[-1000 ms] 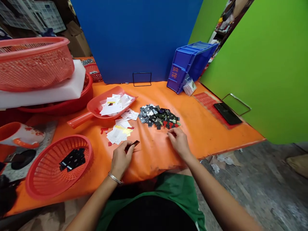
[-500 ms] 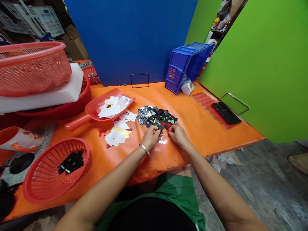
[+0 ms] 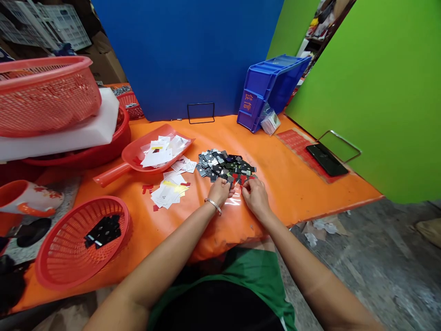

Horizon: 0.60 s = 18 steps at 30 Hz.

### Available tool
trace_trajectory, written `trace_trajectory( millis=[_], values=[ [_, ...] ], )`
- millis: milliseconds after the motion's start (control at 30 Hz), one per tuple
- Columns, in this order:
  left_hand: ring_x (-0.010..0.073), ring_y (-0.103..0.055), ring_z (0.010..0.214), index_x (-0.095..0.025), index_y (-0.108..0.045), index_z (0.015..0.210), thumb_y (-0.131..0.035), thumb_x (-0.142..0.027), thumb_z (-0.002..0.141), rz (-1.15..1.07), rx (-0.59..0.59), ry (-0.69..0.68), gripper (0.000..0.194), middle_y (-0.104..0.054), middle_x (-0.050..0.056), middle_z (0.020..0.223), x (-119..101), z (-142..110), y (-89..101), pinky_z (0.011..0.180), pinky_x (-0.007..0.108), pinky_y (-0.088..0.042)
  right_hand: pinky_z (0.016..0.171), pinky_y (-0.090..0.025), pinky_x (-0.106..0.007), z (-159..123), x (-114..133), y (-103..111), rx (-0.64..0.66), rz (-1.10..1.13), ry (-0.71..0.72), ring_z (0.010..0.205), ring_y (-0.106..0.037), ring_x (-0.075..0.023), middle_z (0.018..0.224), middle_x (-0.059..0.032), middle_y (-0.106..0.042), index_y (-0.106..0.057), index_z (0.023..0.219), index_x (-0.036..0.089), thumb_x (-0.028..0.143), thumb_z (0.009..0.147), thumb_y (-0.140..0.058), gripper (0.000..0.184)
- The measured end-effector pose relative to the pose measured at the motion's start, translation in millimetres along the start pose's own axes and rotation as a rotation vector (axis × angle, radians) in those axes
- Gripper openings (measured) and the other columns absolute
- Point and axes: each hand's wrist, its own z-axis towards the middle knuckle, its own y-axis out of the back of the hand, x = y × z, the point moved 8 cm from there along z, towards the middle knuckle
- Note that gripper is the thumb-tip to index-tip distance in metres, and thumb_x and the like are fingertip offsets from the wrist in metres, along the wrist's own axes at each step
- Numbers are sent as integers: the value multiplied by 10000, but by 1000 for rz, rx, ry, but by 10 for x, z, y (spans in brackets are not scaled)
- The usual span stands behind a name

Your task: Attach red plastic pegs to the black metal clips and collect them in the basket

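Note:
My left hand [image 3: 220,192], with a bracelet at the wrist, is closed at the near edge of a pile of small flat dark pieces [image 3: 213,162]. Between its thumb and fingers sits one small dark flat piece [image 3: 230,179]. Just to the right, my right hand [image 3: 256,195] has its fingers pinched together beside bits of red film [image 3: 235,177]. What those fingertips hold, if anything, is too small to make out. White paper slips [image 3: 166,196] lie left of my left hand.
A red scoop [image 3: 134,149] holds paper slips. At the left are a red basket [image 3: 46,250] with black pieces, a mug [image 3: 37,198] and stacked baskets [image 3: 44,101]. A blue bin [image 3: 257,82] stands at the back; a phone [image 3: 327,159] lies at the right.
My left hand has shifted slightly right, and its wrist has turned, so less of the dark piece shows. The right hand stays near the red bits, fingers still pinched. The view has moved slightly.

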Motion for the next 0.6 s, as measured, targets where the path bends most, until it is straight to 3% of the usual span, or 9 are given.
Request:
trace_trajectory(
  millis=[167, 367, 600],
  values=[
    [100, -634, 560, -155, -426, 718, -553, -100, 815, -39, -23, 41, 169, -643, 40, 686, -16, -34, 3, 591, 226, -521, 722, -412, -332, -16, -64, 69, -54, 179, -20, 748, -500, -198, 733, -40, -546, -486, 676, 209, 186, 749, -486, 77],
    [78, -605, 505, -145, -436, 694, -547, -64, 818, -108, -39, 60, 185, -631, 27, 621, -58, -73, -21, 551, 193, -502, 561, -431, -274, -84, -312, 143, -102, 734, -336, 571, -523, -138, 660, 17, -556, -523, 747, 205, 304, 744, -583, 116],
    [124, -648, 559, -85, -578, 773, -638, -80, 760, -268, 30, 77, 62, -679, 79, 667, -72, -491, 118, 596, 247, -554, 549, -409, -240, -287, 167, 210, -30, 916, -358, 561, -496, -107, 637, 39, -548, -537, 728, 196, 290, 613, -730, 244]
  ],
)
